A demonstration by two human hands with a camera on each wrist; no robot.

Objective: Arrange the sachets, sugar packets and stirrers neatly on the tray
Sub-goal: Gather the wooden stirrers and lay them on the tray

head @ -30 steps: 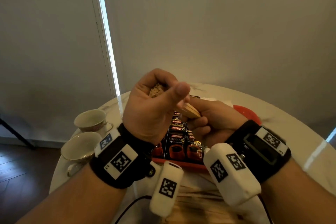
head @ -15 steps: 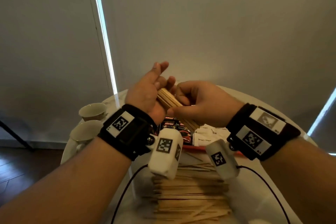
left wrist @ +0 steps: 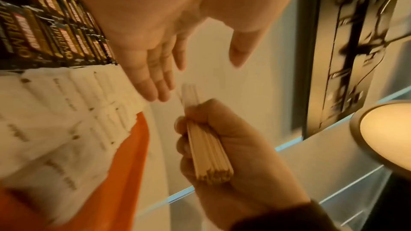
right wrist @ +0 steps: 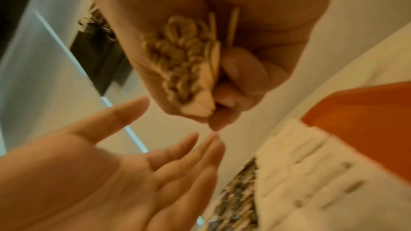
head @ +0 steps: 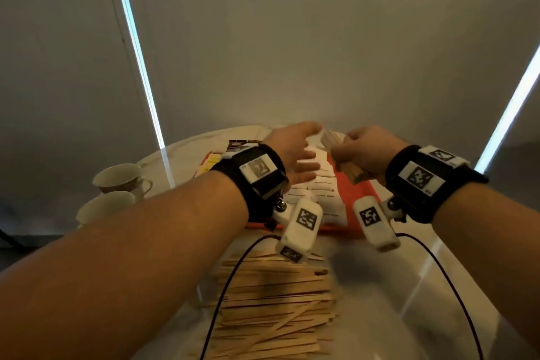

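- Wooden flat stirrers in a tight bundle (left wrist: 208, 154) sit in the grip of the right hand (head: 366, 152), whose fingers curl fully round them, above the right edge of the orange plastic tray (head: 355, 193).
- Beside it, the left hand (head: 293, 152) hovers with fingers straight and spread, holding nothing, its fingertips (left wrist: 153, 92) just short of the bundle's far end.
- White paper sugar packets (head: 321, 184) lie in overlapping rows on the tray, under both hands.
- Dark printed coffee sachets (left wrist: 44, 24) lie in rows left of the packets, partly hidden by the left wrist in the head view.
- A loose heap of wooden stirrers (head: 271, 310) lies on the pale round surface (head: 409, 286) near the person, crossed by a black cable (head: 222, 295).
- Two cream teacups (head: 119, 181) stand at the surface's left edge, well apart from the tray.
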